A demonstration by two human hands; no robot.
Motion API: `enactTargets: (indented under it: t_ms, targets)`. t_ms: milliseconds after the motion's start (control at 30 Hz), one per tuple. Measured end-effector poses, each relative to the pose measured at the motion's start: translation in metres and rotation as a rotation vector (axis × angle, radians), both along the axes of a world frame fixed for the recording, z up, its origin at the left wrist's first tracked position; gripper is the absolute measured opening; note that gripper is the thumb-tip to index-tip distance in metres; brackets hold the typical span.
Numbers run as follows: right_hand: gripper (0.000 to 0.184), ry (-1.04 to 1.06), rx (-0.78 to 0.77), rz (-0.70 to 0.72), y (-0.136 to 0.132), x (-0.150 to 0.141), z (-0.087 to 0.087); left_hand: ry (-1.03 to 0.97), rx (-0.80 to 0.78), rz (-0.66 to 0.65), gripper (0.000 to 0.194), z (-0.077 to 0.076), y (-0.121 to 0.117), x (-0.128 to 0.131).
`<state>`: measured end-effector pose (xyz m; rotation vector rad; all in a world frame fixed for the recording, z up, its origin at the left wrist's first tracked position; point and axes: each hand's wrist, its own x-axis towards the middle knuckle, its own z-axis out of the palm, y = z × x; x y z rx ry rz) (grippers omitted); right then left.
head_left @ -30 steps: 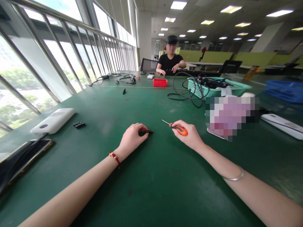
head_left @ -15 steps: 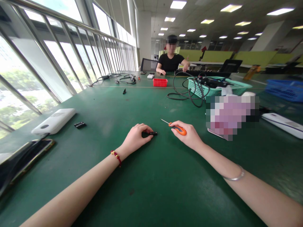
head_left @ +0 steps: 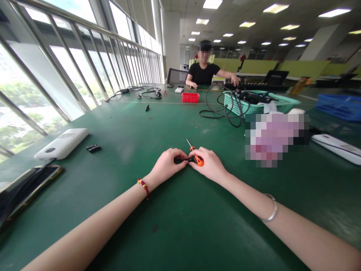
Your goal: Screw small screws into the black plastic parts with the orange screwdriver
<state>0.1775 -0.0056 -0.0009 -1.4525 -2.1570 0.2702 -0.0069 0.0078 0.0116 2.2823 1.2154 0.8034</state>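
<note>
Far left, metal railing (head_left: 64, 19) hard by the side edge of the desk (head_left: 180, 233). Just inside, dark-screened phone (head_left: 47, 175) with black cable across it, white slab-shaped device (head_left: 67, 142) just beyond, then small black part (head_left: 93, 148), well apart from both hands. Farther back, loosely coiled black cords (head_left: 154, 94) and, nearer, black clip (head_left: 147, 108). At centre, left hand (head_left: 167, 165) pinching a small black piece (head_left: 191, 159) between thumb and fingers, low over the desk. Bare room between the forearms, and again from there up to the small red bin (head_left: 190, 98), contents too small to tell. Right hand (head_left: 212, 164) curled around an orange-and-black screwdriver (head_left: 199, 161), shaft pointing away, fingertips close against the black piece. Across the desk, seated person (head_left: 201, 74), one arm stretched toward the turquoise basket (head_left: 233, 104); inside it, black cables (head_left: 241, 96) and dark devices (head_left: 256, 98), with loops spilling over its left wall. In front of the basket, blurred pinkish patch (head_left: 276, 137), crowding the room rightward. Farther right, long white device (head_left: 338, 148); behind it, blue basket (head_left: 338, 108), contents unclear.
</note>
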Motion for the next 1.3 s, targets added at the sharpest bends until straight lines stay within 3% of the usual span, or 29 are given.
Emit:
enactTargets:
  t_ms: [500, 933, 1300]
  targets:
    - [0.010, -0.051, 0.029, 0.002, 0.003, -0.001, -0.006, -0.052, -0.002, 0.005, 0.014, -0.002, 0.002, 0.002]
    - [0.012, -0.031, 0.015, 0.055, 0.004, 0.004, -0.005, 0.020, 0.152, 0.049, 0.013, 0.005, -0.009, -0.004]
    - [0.014, 0.071, -0.001, 0.162, 0.007, 0.016, -0.009, 0.072, 0.155, -0.016, 0.012, -0.013, -0.008, -0.006]
